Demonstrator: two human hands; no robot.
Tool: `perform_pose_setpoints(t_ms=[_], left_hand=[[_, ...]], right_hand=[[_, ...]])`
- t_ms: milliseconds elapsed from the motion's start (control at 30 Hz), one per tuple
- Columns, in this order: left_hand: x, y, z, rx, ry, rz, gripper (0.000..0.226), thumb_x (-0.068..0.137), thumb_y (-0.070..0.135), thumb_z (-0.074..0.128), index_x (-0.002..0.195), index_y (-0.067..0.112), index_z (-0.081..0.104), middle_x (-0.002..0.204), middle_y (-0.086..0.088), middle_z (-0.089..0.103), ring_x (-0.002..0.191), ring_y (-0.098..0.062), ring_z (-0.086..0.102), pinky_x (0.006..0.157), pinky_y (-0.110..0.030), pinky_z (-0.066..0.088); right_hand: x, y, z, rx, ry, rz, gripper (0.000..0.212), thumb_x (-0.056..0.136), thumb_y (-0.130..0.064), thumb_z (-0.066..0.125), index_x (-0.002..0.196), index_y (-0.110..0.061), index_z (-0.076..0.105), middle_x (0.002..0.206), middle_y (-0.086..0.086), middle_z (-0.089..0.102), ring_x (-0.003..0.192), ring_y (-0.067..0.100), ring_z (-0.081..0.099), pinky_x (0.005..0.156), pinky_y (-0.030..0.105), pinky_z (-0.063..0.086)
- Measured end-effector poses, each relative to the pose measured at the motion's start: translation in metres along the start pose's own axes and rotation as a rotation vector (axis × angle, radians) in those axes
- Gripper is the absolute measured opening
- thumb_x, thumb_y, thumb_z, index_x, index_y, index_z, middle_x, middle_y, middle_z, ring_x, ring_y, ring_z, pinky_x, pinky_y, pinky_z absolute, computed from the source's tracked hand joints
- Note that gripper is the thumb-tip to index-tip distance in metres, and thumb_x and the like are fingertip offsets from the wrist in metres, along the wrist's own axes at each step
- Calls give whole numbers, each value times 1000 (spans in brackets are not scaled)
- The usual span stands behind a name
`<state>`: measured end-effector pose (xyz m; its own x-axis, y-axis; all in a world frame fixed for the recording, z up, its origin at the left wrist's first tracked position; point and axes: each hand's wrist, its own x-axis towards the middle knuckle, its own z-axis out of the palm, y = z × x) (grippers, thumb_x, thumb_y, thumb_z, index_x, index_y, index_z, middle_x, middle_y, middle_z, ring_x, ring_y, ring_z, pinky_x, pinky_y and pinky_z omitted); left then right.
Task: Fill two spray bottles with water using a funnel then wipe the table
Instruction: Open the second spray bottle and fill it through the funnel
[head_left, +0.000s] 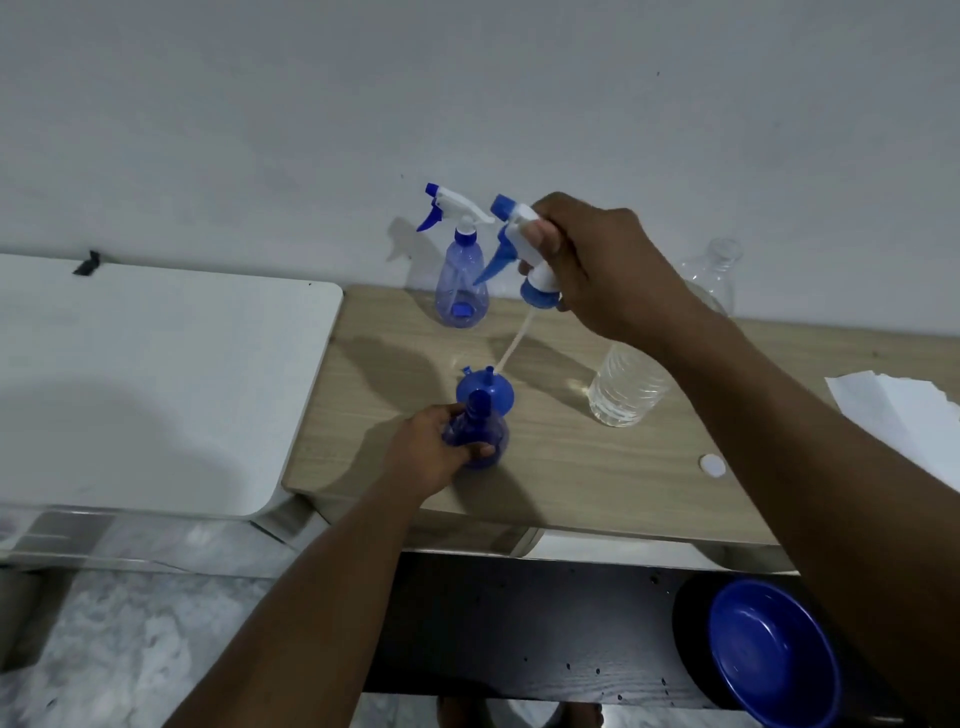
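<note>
Blue bowl (774, 657): nearest me.
Left grip (431, 452): clasping my uncapped spray bottle (491, 428).
Right grip (597, 260): holding trigger head (511, 223) aloft.

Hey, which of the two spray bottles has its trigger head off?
The near spray bottle that the left hand grips; the right hand holds its trigger head above. The far bottle by the wall has its head on.

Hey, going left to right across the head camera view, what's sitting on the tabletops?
White table → spray bottle held by the left hand → water bottle → white cap → paper sheets. The funnel and far spray bottle overlap the held one, so I skip them.
</note>
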<state>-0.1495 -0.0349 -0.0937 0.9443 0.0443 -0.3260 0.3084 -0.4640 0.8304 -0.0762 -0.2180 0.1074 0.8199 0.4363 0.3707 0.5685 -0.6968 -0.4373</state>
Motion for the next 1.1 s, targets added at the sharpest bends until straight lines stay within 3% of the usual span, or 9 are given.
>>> perform_pose_setpoints(t_ms=[100, 200, 433, 533, 633, 733, 867, 967, 1100], left_hand=[[1, 0, 2, -41, -3, -18, 71, 67, 25, 91, 130, 22, 60, 108, 5, 69, 99, -15, 66, 91, -29, 51], [1, 1, 1, -18, -4, -36, 73, 67, 30, 91, 132, 26, 58, 113, 4, 69, 103, -17, 65, 92, -31, 50], [-4, 6, -2, 48, -18, -43, 68, 75, 33, 85, 135, 28, 55, 118, 0, 67, 101, -13, 59, 84, -24, 39], [-5, 3, -3, 105, 3, 0, 57, 78, 33, 81, 131, 27, 59, 106, 2, 68, 91, -12, 59, 80, -22, 38], [-6, 1, -3, 162, 43, 46, 48, 80, 29, 79, 126, 25, 63, 98, 3, 67, 94, -17, 64, 82, -25, 43], [-4, 1, -2, 163, 17, 6, 62, 78, 33, 81, 135, 31, 56, 117, 0, 69, 107, -18, 64, 97, -34, 49], [-5, 2, -2, 216, 3, -1, 55, 84, 31, 76, 134, 28, 54, 110, 4, 62, 106, -17, 59, 90, -27, 41], [-5, 2, -2, 218, 23, 3, 47, 84, 28, 75, 128, 26, 57, 104, 2, 64, 98, -16, 60, 84, -27, 41], [-4, 2, 0, 184, 12, -8, 60, 81, 32, 79, 136, 29, 54, 119, 1, 66, 108, -18, 63, 99, -35, 49]], right_hand=[[-1, -11, 13, -10, -78, -21, 47, 104, -50, 33, 106, -11, 58, 85, 6, 71, 72, 28, 67, 65, 42, 55], [-12, -15, 36, -9, -162, -13, 38, 105, -44, 36, 104, -12, 56, 83, 1, 66, 71, 25, 64, 63, 35, 48], [-45, -1, 106, -51, -340, 40, 22, 107, -35, 37, 101, -19, 51, 86, 1, 62, 73, 22, 58, 67, 40, 49], [-59, 2, 123, 28, -328, 26, 15, 105, -27, 40, 113, -17, 49, 95, 1, 58, 77, 19, 54, 69, 39, 48], [-61, 5, 125, -3, -360, -11, 35, 93, -20, 56, 126, -15, 45, 110, 7, 57, 88, 20, 53, 75, 37, 49], [-58, 9, 123, -115, -469, -5, 58, 84, -16, 71, 132, -16, 38, 117, 8, 53, 90, 18, 51, 73, 32, 46], [-59, 8, 131, -243, -377, -38, 54, 87, -25, 72, 129, -15, 40, 115, 9, 55, 84, 16, 45, 70, 30, 36], [-59, 7, 133, -259, -335, -14, 52, 90, -33, 68, 130, -16, 38, 112, 8, 55, 89, 20, 52, 72, 32, 40], [-59, 8, 127, -186, -428, -28, 59, 86, -26, 71, 132, -17, 35, 113, 6, 53, 93, 19, 52, 76, 34, 48]])
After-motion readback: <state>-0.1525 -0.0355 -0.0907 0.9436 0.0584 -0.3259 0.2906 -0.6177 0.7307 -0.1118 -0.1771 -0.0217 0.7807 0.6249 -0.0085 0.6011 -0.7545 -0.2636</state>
